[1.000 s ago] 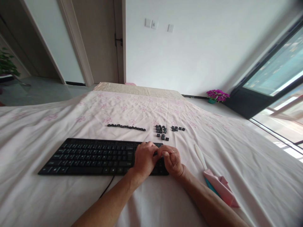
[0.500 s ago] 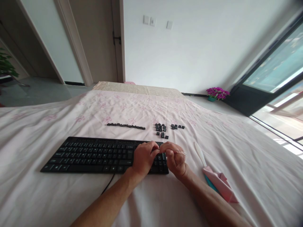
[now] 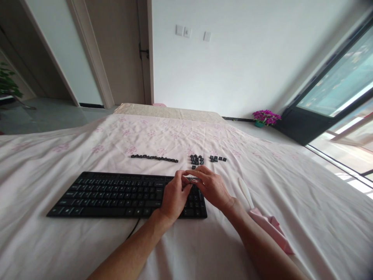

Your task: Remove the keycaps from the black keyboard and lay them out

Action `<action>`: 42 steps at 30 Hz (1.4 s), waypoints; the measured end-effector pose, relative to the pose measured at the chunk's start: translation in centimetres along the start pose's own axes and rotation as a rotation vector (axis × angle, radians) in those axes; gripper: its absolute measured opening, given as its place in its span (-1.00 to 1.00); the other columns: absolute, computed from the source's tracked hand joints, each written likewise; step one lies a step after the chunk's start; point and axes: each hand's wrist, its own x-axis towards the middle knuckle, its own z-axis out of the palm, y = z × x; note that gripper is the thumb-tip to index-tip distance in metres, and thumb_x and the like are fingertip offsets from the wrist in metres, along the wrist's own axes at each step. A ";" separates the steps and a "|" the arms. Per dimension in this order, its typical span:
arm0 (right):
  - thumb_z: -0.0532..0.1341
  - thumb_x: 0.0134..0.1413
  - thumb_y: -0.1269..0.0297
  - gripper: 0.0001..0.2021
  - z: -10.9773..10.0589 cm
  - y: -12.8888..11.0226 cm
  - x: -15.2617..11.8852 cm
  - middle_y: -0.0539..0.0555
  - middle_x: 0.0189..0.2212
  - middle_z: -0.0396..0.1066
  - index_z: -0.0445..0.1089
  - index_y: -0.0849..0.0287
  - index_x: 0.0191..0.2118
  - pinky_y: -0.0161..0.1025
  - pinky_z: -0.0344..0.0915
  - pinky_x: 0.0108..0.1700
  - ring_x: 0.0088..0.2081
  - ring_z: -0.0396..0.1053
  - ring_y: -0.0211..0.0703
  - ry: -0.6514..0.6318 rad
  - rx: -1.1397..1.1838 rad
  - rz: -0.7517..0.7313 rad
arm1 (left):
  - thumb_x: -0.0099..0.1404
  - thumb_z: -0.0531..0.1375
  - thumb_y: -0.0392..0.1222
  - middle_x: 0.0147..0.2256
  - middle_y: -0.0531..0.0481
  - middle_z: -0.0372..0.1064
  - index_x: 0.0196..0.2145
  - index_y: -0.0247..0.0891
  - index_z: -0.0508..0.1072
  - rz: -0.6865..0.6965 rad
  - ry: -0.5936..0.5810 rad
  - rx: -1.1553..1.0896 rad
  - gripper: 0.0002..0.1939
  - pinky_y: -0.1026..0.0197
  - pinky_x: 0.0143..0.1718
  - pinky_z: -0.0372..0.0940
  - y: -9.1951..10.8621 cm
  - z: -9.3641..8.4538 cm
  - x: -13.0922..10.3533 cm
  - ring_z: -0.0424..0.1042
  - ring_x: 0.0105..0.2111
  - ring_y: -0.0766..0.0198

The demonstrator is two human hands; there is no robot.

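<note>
A black keyboard (image 3: 107, 196) lies on the cloth, with both hands over its right end, where several key spots are covered. Between my fingertips shows a thin, shiny metal tool (image 3: 194, 179); its exact kind is hard to make out. My right hand (image 3: 211, 186) has its fingers closed around it. Close against the right fingertips, my left hand (image 3: 175, 194) pinches with thumb and fingers, and what sits in that pinch is hidden. Loose black keycaps (image 3: 197, 160) lie in a cluster just beyond the hands, partly covered by them.
A row of keycaps (image 3: 154, 157) lies behind the keyboard, and a smaller group (image 3: 215, 159) sits to the right. A white-handled brush-like item (image 3: 246, 191) and a pink cloth (image 3: 271, 227) rest right of my forearm. The pale bedspread (image 3: 58, 249) is wrinkled.
The metal tool, which stuck out rightward from my right hand, now lies between both hands. My right hand has turned and moved up and left, covering the nearest loose keycaps.
</note>
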 end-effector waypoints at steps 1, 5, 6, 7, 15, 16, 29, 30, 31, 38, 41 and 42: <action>0.11 0.24 0.23 -0.68 -0.1 0.0 0.0 0.03 -0.19 0.41 0.34 -0.11 0.09 -0.32 0.28 -0.20 -0.20 0.38 -0.19 -0.007 -0.011 0.003 | 0.19 0.15 -0.35 -0.35 0.09 0.41 -0.11 -0.16 0.24 -0.005 0.004 -0.018 -0.69 0.26 -0.27 0.29 0.0 0.0 0.0 0.44 -0.34 0.28; 0.13 0.23 0.24 -0.68 -0.4 0.2 0.0 0.02 -0.27 0.45 0.35 -0.08 0.08 -0.32 0.25 -0.22 -0.23 0.39 -0.18 -0.049 -0.058 0.020 | 0.19 0.16 -0.33 -0.37 0.09 0.41 -0.09 -0.16 0.22 -0.022 0.026 -0.088 -0.67 0.25 -0.26 0.29 -0.1 0.1 0.0 0.45 -0.36 0.29; 0.13 0.23 0.26 -0.70 -0.4 0.2 0.0 0.02 -0.27 0.46 0.38 -0.07 0.05 -0.32 0.24 -0.23 -0.24 0.39 -0.18 -0.056 -0.064 0.020 | 0.20 0.17 -0.32 -0.38 0.10 0.41 -0.09 -0.16 0.22 -0.024 0.031 -0.105 -0.67 0.25 -0.26 0.30 -0.1 0.1 0.0 0.45 -0.36 0.29; 0.14 0.22 0.28 -0.73 -0.5 0.2 -0.1 0.01 -0.28 0.46 0.41 -0.05 0.01 -0.33 0.23 -0.24 -0.24 0.40 -0.19 -0.063 -0.065 0.019 | 0.20 0.17 -0.31 -0.38 0.10 0.41 -0.08 -0.16 0.22 -0.026 0.037 -0.120 -0.67 0.25 -0.26 0.30 -0.2 0.1 0.1 0.45 -0.36 0.29; 0.19 0.10 0.25 -0.86 -0.4 4.4 0.0 0.00 -0.35 0.52 0.51 0.07 -0.28 -0.31 0.21 -0.30 -0.31 0.43 -0.16 0.048 0.013 0.271 | 0.19 0.16 -0.38 -0.25 0.03 0.43 -0.05 -0.15 0.28 0.037 -0.018 -0.067 -0.64 0.19 -0.16 0.32 -0.1 0.2 -0.1 0.45 -0.26 0.27; 0.19 0.09 0.23 -0.84 -0.6 5.8 0.1 0.00 -0.36 0.52 0.51 0.06 -0.27 -0.30 0.22 -0.31 -0.34 0.43 -0.16 0.093 0.024 0.358 | 0.18 0.17 -0.39 -0.22 0.02 0.42 -0.10 -0.15 0.33 0.076 -0.042 0.000 -0.67 0.16 -0.13 0.31 0.2 0.2 -0.2 0.44 -0.22 0.25; 0.21 -0.04 0.15 -0.78 -2.0 18.5 -0.2 0.01 -0.41 0.53 0.54 0.02 -0.27 -0.31 0.14 -0.43 -0.44 0.42 -0.16 0.191 -0.169 0.760 | -0.19 0.35 0.27 0.25 -0.16 0.00 0.12 0.03 0.26 0.368 -0.428 0.521 -0.10 -0.32 0.24 -0.36 0.3 -0.8 -1.5 -0.11 0.27 -0.16; 0.20 -0.03 0.15 -0.78 -1.9 18.6 -0.2 0.01 -0.40 0.53 0.54 0.02 -0.27 -0.31 0.14 -0.42 -0.42 0.42 -0.16 0.189 -0.173 0.756 | -0.16 0.35 0.23 0.25 -0.14 0.01 0.12 0.04 0.26 0.362 -0.413 0.537 -0.14 -0.31 0.25 -0.37 0.3 -0.7 -1.5 -0.12 0.28 -0.14; 0.20 -0.02 0.16 -0.78 -1.8 18.6 -0.2 0.01 -0.39 0.53 0.54 0.01 -0.26 -0.31 0.14 -0.41 -0.40 0.42 -0.15 0.189 -0.177 0.751 | -0.12 0.34 0.20 0.26 -0.13 0.01 0.12 0.05 0.26 0.357 -0.401 0.548 -0.17 -0.30 0.25 -0.37 0.3 -0.7 -1.5 -0.13 0.28 -0.12; 0.17 0.02 0.16 -0.77 -1.2 18.9 0.5 0.01 -0.33 0.54 0.54 -0.02 -0.23 -0.31 0.19 -0.34 -0.29 0.44 -0.10 0.199 -0.215 0.747 | -0.11 0.34 0.17 0.25 -0.10 0.02 0.12 0.08 0.25 0.353 -0.383 0.579 -0.18 -0.27 0.26 -0.36 0.4 -0.8 -1.1 -0.11 0.28 -0.11; 0.17 0.04 0.15 -0.77 -0.8 18.8 0.7 0.00 -0.30 0.55 0.54 -0.05 -0.22 -0.30 0.20 -0.31 -0.26 0.45 -0.09 0.188 -0.225 0.748 | -0.10 0.34 0.14 0.25 -0.10 0.02 0.13 0.10 0.24 0.359 -0.389 0.590 -0.19 -0.27 0.25 -0.36 0.3 -1.0 -0.9 -0.11 0.28 -0.09; 0.16 0.05 0.15 -0.76 -0.8 18.7 0.8 0.00 -0.29 0.55 0.54 -0.06 -0.20 -0.30 0.20 -0.30 -0.24 0.45 -0.09 0.188 -0.226 0.747 | -0.09 0.34 0.14 0.26 -0.10 0.01 0.13 0.10 0.23 0.360 -0.392 0.593 -0.19 -0.28 0.25 -0.36 0.2 -1.0 -0.8 -0.10 0.28 -0.08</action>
